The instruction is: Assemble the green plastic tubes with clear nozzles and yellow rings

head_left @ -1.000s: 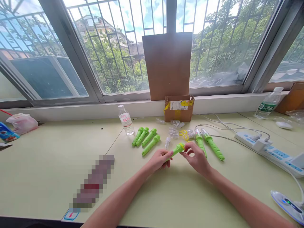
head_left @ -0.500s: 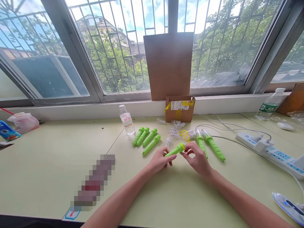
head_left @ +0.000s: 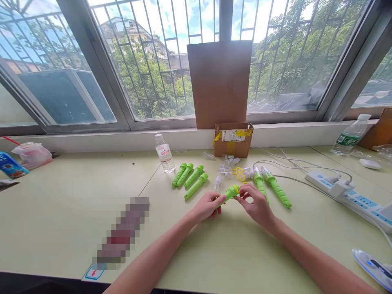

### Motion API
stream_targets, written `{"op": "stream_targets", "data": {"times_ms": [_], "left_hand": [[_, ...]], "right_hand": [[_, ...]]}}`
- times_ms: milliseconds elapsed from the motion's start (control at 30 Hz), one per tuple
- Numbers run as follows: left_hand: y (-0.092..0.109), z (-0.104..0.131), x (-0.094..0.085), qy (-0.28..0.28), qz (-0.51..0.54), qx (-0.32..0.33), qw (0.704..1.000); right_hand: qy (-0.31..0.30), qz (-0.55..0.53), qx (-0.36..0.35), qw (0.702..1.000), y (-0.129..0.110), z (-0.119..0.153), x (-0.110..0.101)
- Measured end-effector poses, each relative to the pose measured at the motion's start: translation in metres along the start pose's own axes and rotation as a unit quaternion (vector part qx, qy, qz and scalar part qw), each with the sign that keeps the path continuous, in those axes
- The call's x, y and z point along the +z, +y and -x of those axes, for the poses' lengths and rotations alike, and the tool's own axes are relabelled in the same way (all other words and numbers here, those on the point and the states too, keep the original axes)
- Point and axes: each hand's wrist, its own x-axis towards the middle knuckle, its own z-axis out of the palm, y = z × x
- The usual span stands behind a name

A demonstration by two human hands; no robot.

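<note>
My left hand (head_left: 210, 206) is closed around a green plastic tube (head_left: 228, 194) with a spiral-ridged body like its neighbours, its wide end tilted up to the right. A yellow ring (head_left: 236, 189) circles that wide end. The thumb and fingers of my right hand (head_left: 252, 201) pinch at the ring's right side, partly hiding it. Several similar green tubes (head_left: 196, 186) lie to the left beyond my left hand. Beyond my right hand lie two green tubes (head_left: 277, 188) with clear tops. Loose yellow rings (head_left: 240, 173) and clear plastic pieces (head_left: 225, 170) lie between the groups.
A small cardboard box (head_left: 232, 143) stands at the back by the window. A water bottle (head_left: 165, 154) is behind the green tubes on the left. On the right are a power strip (head_left: 352, 194) with cables, another bottle (head_left: 350, 136) and a white-blue device (head_left: 372, 265).
My left hand has shifted its grip along the green tube, with the thumb now closer to the yellow ring, and the tube tilts more steeply. My right hand stays at the ring.
</note>
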Motion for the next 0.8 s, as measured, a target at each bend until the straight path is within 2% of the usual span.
{"op": "stream_targets", "data": {"times_ms": [267, 500, 800], "left_hand": [[0.0051, 0.0045, 0.0018, 0.047, -0.018, -0.026, 0.998], [0.0049, 0.0064, 0.0037, 0.032, 0.045, -0.010, 0.998], [0.0024, 0.0027, 0.0028, 0.033, 0.077, 0.001, 0.996]], "right_hand": [[-0.015, 0.024, 0.007, 1.000, 0.0051, 0.0032, 0.0028], [-0.014, 0.026, 0.008, 1.000, 0.0015, 0.0040, 0.0012], [-0.010, 0.026, -0.031, 0.999, -0.0024, 0.0018, -0.0010]]}}
